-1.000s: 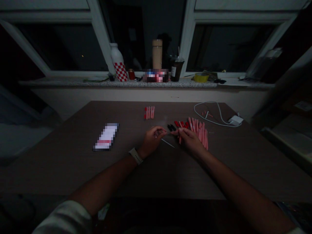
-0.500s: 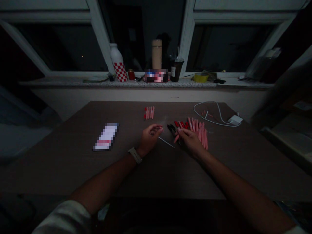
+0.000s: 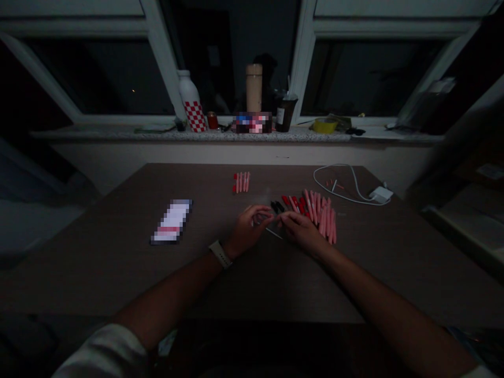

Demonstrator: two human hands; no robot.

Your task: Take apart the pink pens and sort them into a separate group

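The left hand (image 3: 247, 229) and right hand (image 3: 302, 232) meet mid-bench (image 3: 103, 262), fingers curled and pinching toward each other; whether they grip anything is too small and dark to tell. A thin white rod (image 3: 274, 233) lies just below them, at six o'clock. At two o'clock from the hands sits a heap of pink tubes (image 3: 321, 215) with red ends, black clips (image 3: 276, 207) beside it at one o'clock. A short row of pink tubes (image 3: 241, 182) lies at twelve, and a white charger (image 3: 380, 195) with its cable (image 3: 356, 184) lies farther off at two.
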